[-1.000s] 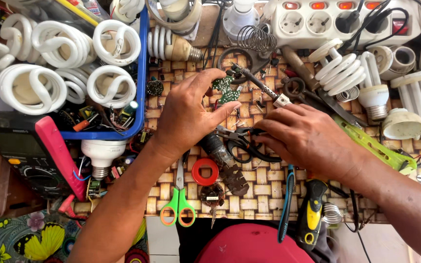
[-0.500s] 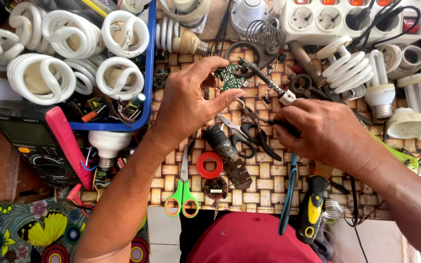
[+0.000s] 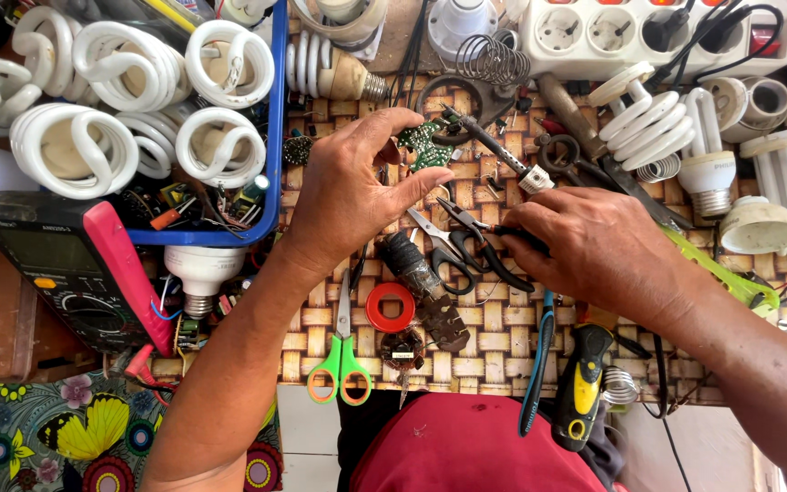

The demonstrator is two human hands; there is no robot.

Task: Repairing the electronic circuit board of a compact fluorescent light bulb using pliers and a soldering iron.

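- Circuit board: a small green board, pinched by its edges between the thumb and fingertips of the left hand, held up over the woven mat near the top middle of the view.
- Progress, as a judgement: the board is out of any lamp housing and already in hand, so the removal part looks done; no tool tip touches it, so the work on the board itself looks not yet done.
- The left hand is closed on the board, with the index finger over its upper edge and the thumb under its lower right corner.
- The right hand lies palm down on the mat, well to the right of and below the board. Its fingertips rest on the dark handles of the small pliers; I cannot tell whether they grip them or only touch them.
- A slim tool with a white collar lies slanted just beside the board, between the 2 hands, and neither hand holds it.
- Around them: a blue tray of spiral lamp tubes to the left, a multimeter below it, green-handled scissors, a red tape roll, and a white power strip at the top.
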